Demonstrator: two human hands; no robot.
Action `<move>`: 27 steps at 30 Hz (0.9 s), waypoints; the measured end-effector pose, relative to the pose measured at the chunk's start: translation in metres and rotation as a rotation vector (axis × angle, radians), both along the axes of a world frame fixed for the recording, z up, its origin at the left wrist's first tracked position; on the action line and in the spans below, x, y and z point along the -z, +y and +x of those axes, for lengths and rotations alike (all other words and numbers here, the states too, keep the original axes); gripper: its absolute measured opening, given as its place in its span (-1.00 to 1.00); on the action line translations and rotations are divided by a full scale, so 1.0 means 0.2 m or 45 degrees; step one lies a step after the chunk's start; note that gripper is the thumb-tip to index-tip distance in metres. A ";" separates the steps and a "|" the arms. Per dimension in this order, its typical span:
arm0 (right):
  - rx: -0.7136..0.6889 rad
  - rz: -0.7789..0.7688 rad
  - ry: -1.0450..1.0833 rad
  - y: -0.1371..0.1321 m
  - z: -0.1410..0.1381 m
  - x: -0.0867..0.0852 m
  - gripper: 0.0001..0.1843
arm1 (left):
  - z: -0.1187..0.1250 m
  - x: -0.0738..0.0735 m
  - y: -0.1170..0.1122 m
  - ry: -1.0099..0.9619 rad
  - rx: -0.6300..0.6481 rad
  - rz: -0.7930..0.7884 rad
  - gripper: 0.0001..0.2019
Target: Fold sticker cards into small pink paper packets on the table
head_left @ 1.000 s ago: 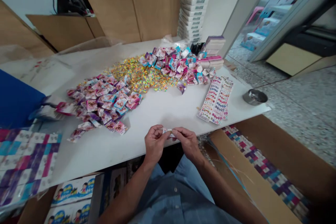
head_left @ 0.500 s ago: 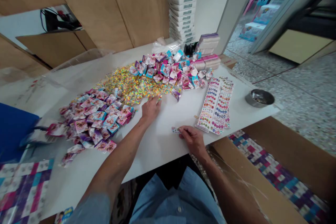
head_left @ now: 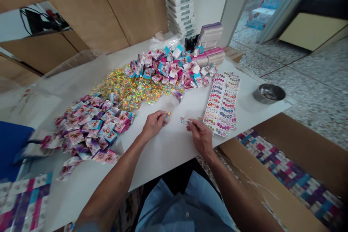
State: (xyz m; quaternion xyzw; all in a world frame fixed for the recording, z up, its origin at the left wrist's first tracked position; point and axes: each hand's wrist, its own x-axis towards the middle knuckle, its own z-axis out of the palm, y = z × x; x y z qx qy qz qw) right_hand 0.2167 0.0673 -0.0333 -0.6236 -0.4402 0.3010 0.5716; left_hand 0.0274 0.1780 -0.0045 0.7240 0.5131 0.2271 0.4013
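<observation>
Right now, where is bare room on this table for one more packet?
Bare tabletop lies around your left hand and right hand, and between the sticker sheets and steel bowl. Packets and gold flakes crowd the far side.

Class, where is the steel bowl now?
In the head view, the steel bowl sits at the right edge of the white table, just right of the sticker sheets.

Glossy plastic sachets (head_left: 92,127), sparkling holographic flakes (head_left: 127,90), a smooth white tabletop (head_left: 163,159), a metal bowl (head_left: 269,93), a cardboard box (head_left: 288,141)
</observation>
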 end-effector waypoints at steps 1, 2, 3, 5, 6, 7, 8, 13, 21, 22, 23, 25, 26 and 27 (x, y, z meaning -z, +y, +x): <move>-0.033 0.026 -0.065 0.03 0.01 -0.01 -0.75 | 0.00 -0.02 -0.06 -0.118 0.023 -0.134 -0.68; -0.086 0.050 -0.112 0.05 0.02 -0.03 -0.75 | 0.01 -0.05 -0.10 -0.194 0.065 -0.240 -0.67; -0.159 0.067 -0.143 0.07 0.02 -0.04 -0.76 | 0.02 -0.08 -0.14 -0.239 0.120 -0.313 -0.67; -0.321 0.085 -0.168 0.10 0.03 -0.07 -0.75 | 0.05 -0.13 -0.19 -0.278 0.226 -0.385 -0.70; -0.397 0.088 -0.168 0.10 0.04 -0.07 -0.73 | 0.06 -0.15 -0.20 -0.287 0.257 -0.396 -0.72; -0.455 0.090 -0.168 0.10 0.04 -0.08 -0.72 | 0.08 -0.16 -0.20 -0.288 0.270 -0.401 -0.73; -0.495 0.092 -0.165 0.09 0.05 -0.09 -0.70 | 0.09 -0.17 -0.20 -0.281 0.266 -0.401 -0.74; -0.480 0.109 -0.087 0.02 0.05 -0.08 -0.74 | 0.14 -0.13 -0.19 -0.220 0.217 -0.360 -0.76; -0.116 -0.006 0.306 -0.02 0.02 0.01 -0.75 | 0.20 -0.16 -0.06 0.049 0.225 0.097 -0.75; -0.133 -0.019 0.327 -0.03 0.02 0.01 -0.74 | 0.21 -0.18 0.01 0.108 0.223 0.291 -0.75; -0.170 -0.022 0.317 -0.04 0.01 0.02 -0.74 | 0.22 -0.19 0.10 0.168 0.242 0.478 -0.72; -0.274 -0.003 0.219 -0.07 0.00 0.03 -0.76 | 0.28 -0.20 0.27 0.287 0.381 0.709 -0.62; -0.316 0.012 0.161 -0.08 0.00 0.03 -0.77 | 0.31 -0.21 0.36 0.344 0.460 0.747 -0.60; -0.339 0.025 0.129 -0.08 0.00 0.03 -0.78 | 0.35 -0.21 0.43 0.401 0.511 0.728 -0.61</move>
